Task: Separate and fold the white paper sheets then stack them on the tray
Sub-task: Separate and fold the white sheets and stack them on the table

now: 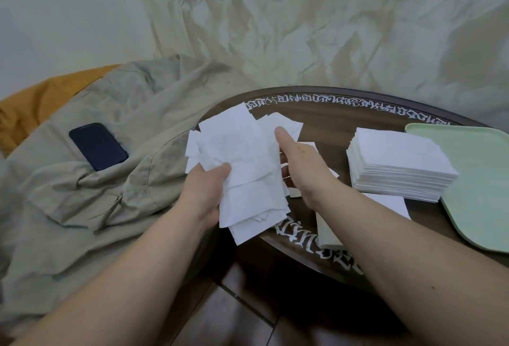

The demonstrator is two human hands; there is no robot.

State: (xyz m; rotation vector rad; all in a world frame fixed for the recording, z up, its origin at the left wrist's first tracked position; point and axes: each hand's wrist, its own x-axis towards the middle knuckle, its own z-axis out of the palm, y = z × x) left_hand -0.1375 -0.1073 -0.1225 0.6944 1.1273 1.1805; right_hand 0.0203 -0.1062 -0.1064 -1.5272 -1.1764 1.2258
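Many loose white paper sheets [242, 158] were bunched in a ragged sheaf above the near left edge of the round dark table [325, 119], their corners fanning out unevenly. The left hand [205, 194] gripped the sheaf from its left side, thumb curled over the front face and the other fingers hidden behind the paper. The right hand [301, 165] met the sheaf on its right edge: the thumb [285, 137] lay straight up against the front of the sheets, while the remaining fingers were tucked behind them, so whether they pinched a single sheet could not be told.

Just right of that hand, a neat stack of folded sheets [399, 163] stood on the table, its right edge touching or overlapping the rim of a pale green tray [484, 188]. One flat sheet [391, 205] lay partly under the stack's near side. The table's rim carried white ornamental lettering [330, 99]. Left of the table, a dark blue phone [97, 145] rested on crumpled beige cloth [82, 194], with mustard-yellow fabric [30, 105] showing behind.
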